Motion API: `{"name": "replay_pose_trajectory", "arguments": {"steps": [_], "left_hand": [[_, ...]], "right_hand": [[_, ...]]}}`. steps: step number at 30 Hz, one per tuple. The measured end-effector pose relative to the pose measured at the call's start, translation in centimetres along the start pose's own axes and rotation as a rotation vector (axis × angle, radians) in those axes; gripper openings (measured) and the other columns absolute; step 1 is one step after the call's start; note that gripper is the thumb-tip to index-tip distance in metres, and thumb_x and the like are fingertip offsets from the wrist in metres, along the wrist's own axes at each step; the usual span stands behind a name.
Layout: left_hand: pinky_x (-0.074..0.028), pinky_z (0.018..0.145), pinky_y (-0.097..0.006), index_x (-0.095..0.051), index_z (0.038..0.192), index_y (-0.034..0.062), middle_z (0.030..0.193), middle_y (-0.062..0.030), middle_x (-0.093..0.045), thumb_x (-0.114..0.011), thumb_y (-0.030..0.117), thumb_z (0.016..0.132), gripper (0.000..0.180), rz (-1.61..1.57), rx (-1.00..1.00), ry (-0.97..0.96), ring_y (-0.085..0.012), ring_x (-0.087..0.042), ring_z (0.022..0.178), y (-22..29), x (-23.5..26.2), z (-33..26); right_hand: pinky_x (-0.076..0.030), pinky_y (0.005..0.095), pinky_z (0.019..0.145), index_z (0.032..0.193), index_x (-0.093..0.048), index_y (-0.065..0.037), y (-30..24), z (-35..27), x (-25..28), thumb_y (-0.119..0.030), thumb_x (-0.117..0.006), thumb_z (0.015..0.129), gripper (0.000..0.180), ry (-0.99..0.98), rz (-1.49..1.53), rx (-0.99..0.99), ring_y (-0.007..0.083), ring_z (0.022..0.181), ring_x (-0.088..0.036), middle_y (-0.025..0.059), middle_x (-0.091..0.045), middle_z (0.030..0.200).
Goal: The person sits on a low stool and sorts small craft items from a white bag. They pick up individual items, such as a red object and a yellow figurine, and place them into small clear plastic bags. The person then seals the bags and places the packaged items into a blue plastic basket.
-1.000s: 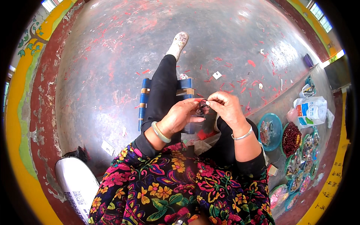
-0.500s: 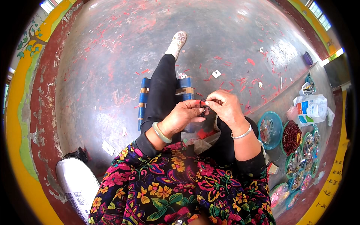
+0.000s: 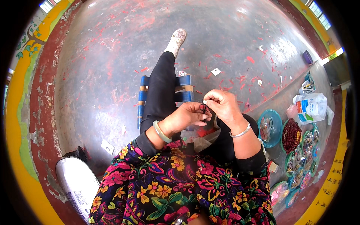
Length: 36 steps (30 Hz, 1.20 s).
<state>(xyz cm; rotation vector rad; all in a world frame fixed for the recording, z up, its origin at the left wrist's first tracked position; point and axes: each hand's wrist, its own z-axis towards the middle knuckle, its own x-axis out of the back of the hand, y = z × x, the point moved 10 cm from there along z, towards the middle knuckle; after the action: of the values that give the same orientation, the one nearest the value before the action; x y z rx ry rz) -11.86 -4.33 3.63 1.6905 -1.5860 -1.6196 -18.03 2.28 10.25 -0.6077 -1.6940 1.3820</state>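
- A thin dark cord [image 3: 204, 108] sits between the two hands, above the lap and off the floor [image 3: 105, 82].
- The left hand [image 3: 183, 116], with a pale green bangle [image 3: 161, 132] on its wrist, pinches the cord between thumb and fingers; from this hand the cord lies toward 2 o'clock.
- The right hand [image 3: 225, 108], with a silver bracelet [image 3: 241, 131], has thumb and forefinger closed on the cord's upper part; from this hand the cord lies toward 9 o'clock.
- The cord's long axis seems to run from 12 to 6 o'clock, though loops and fingers hide much of it. Neither hand is nearer: both touch it, the right one higher up.
- A blue stool [image 3: 183, 96] shows at 12 o'clock from the left hand.
- Toward 4 o'clock from the right hand stands a blue basin [image 3: 277, 129], with dark red beads [image 3: 291, 136] just beyond.
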Motion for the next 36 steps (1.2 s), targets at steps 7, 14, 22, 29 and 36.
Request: {"name": "replay_pose_trajectory", "arguments": {"steps": [7, 14, 22, 29, 36], "left_hand": [[-0.053, 0.085, -0.03, -0.055, 0.109, -0.0019, 0.104, -0.0118, -0.061, -0.051, 0.003, 0.09, 0.02, -0.375, -0.02, -0.109, -0.026, -0.059, 0.105, 0.9, -0.7, -0.5], [-0.054, 0.083, -0.029, -0.053, 0.114, -0.0029, 0.108, -0.0125, -0.06, -0.052, 0.003, 0.09, 0.025, -0.382, -0.125, -0.073, -0.0247, -0.06, 0.103, 1.5, -0.3, -0.3], [-0.053, 0.076, -0.023, -0.058, 0.108, -0.0016, 0.095, -0.0058, -0.063, -0.056, 0.005, 0.089, 0.02, 0.072, -0.03, 0.184, -0.0136, -0.062, 0.09, -0.2, 2.0, 0.1], [-0.053, 0.075, -0.022, -0.058, 0.106, -0.0018, 0.095, -0.0054, -0.063, -0.056, 0.006, 0.089, 0.019, 0.192, 0.02, 0.215, -0.0124, -0.062, 0.09, -0.6, 2.7, 0.1], [-0.053, 0.078, -0.024, -0.057, 0.109, -0.0017, 0.1, -0.0069, -0.062, -0.056, 0.008, 0.09, 0.022, -0.126, -0.013, 0.126, -0.0161, -0.062, 0.094, -0.1, 1.1, -0.1]], "right_hand": [[-0.045, 0.0246, 0.057, 0.081, -0.063, -0.002, -2.2, -0.6, 0.6, 0.002, -0.065, 0.076, 0.007, 0.065, 0.026, 0.278, 0.0109, 0.065, -0.057, 0.0045, -0.059, 0.074], [-0.046, 0.0251, 0.06, 0.082, -0.066, -0.005, -2.6, -0.6, 1.7, -0.001, -0.068, 0.074, 0.009, 0.145, 0.037, 0.27, 0.0135, 0.068, -0.058, 0.003, -0.058, 0.072], [-0.045, 0.033, 0.06, 0.073, -0.059, -0.01, -6.3, -1.7, -0.8, -0.008, -0.065, 0.067, 0.009, 0.143, -0.602, 0.645, 0.0229, 0.068, -0.055, 0.0043, -0.057, 0.067], [-0.046, 0.0343, 0.056, 0.076, -0.058, -0.008, -4.6, -1.3, -1.5, -0.007, -0.064, 0.07, 0.008, 0.09, -0.56, 0.541, 0.0257, 0.063, -0.056, 0.0071, -0.058, 0.067], [-0.047, 0.0272, 0.055, 0.078, -0.061, -0.004, -1.0, -0.5, 0.5, -0.004, -0.063, 0.074, 0.004, 0.142, -0.12, 0.167, 0.0199, 0.06, -0.06, 0.0093, -0.061, 0.07]]}}
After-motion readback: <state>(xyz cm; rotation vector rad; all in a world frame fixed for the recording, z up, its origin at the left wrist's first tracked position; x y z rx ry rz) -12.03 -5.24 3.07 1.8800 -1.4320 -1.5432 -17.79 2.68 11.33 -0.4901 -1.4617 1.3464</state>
